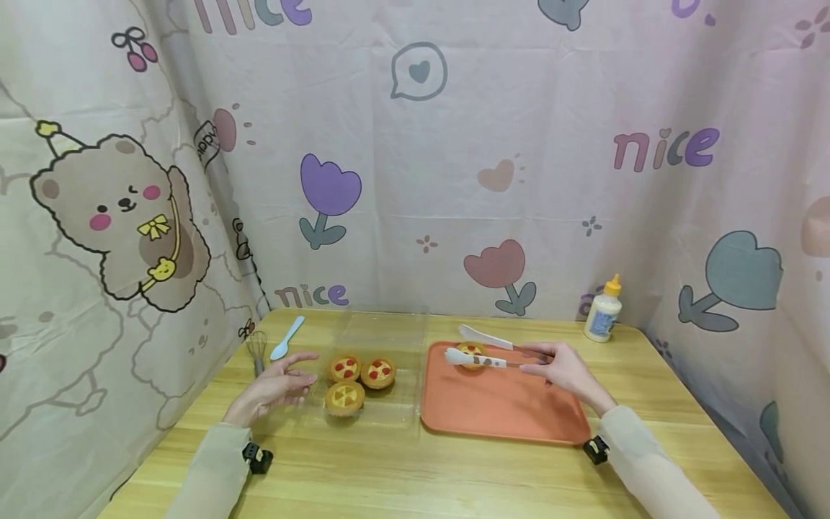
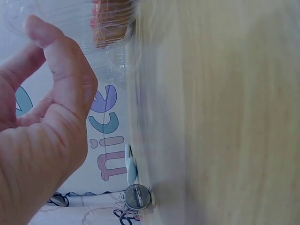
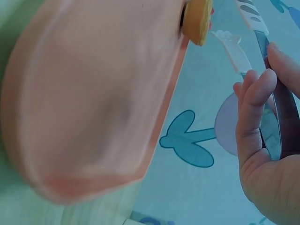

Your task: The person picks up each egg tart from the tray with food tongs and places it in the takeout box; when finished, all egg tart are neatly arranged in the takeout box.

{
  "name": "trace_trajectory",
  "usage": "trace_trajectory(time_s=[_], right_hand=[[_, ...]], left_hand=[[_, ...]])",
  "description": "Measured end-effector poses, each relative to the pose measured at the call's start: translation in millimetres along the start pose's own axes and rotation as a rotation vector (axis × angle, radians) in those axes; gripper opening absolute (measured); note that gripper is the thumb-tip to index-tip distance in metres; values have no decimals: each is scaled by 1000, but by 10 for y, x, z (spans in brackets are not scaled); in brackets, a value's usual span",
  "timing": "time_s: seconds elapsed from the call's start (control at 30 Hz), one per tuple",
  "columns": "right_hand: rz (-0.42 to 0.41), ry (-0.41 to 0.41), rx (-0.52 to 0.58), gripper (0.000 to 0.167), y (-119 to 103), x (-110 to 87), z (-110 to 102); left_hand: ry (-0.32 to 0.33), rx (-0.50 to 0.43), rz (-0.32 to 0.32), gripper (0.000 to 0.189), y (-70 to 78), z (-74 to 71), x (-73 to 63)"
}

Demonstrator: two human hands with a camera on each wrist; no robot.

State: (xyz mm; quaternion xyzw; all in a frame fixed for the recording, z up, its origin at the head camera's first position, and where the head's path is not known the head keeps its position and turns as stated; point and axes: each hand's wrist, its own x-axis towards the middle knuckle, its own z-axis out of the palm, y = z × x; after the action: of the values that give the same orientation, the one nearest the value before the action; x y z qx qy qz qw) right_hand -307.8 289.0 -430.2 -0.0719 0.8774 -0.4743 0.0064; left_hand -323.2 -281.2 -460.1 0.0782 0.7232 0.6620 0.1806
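My right hand grips a pair of tongs with metal arms and white, paw-like ends. The tongs' arms are spread, and in the head view their ends lie on either side of a small toy tart on the orange tray. The right wrist view shows the tong tips apart from this tart. My left hand has loosely bent fingers, with the fingertips right at the left edge of a clear plastic box. Inside the box sit three tarts, two with red toppings and one yellow.
Left of the box, a light blue spoon and a small whisk lie on the wooden table. At the back right stands a white glue bottle with a yellow cap. Printed curtains hang behind and at the sides.
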Motion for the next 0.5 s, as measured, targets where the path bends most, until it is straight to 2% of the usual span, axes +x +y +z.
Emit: trace_trajectory(time_s=[0.27, 0.5], right_hand=[[12, 36, -31, 49, 56, -34, -72], [14, 41, -79, 51, 77, -45, -87]], left_hand=[[-30, -26, 37, 71, -4, -18, -9], [-38, -32, 32, 71, 4, -9, -15]])
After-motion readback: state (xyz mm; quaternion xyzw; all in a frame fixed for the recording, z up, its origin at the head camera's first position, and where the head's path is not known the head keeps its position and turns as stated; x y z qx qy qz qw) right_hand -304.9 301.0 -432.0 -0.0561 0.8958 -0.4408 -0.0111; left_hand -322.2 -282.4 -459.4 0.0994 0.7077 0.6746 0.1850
